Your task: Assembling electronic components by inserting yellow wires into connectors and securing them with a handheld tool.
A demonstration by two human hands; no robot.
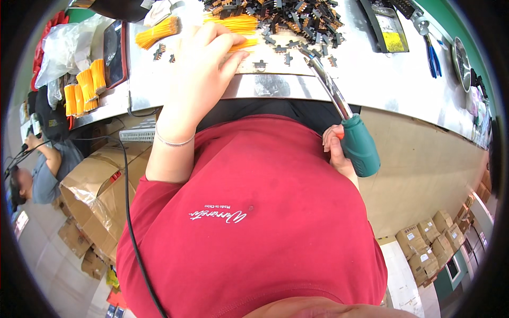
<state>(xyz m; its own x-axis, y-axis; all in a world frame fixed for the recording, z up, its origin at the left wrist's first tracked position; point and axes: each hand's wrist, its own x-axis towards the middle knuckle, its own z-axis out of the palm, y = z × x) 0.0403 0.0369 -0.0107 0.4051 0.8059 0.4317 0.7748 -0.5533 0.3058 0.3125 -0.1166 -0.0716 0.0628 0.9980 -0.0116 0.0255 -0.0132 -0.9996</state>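
Note:
My left hand (204,63) reaches over the bench with its fingers bent. Thumb and forefinger tips are apart, and yellow wires show between them. These wires belong to a loose bundle of cut yellow wires (233,23) just beyond the hand. My right hand (336,148) is wrapped round a soldering gun (360,146) with a green handle and a shiny metal barrel. Its barrel tilts up and left, the tip near a few small black slide switches (288,58) with metal pins. A large heap of such switches (297,18) lies at the back.
Another yellow wire bundle (157,33) lies left of my left hand. More tied bundles (87,85) sit at the bench's left edge, by a clear plastic bag (69,47). Blue-handled pliers (432,58) lie at the right. A black cable (127,196) hangs beside a cardboard box (101,185). Someone else is at far left.

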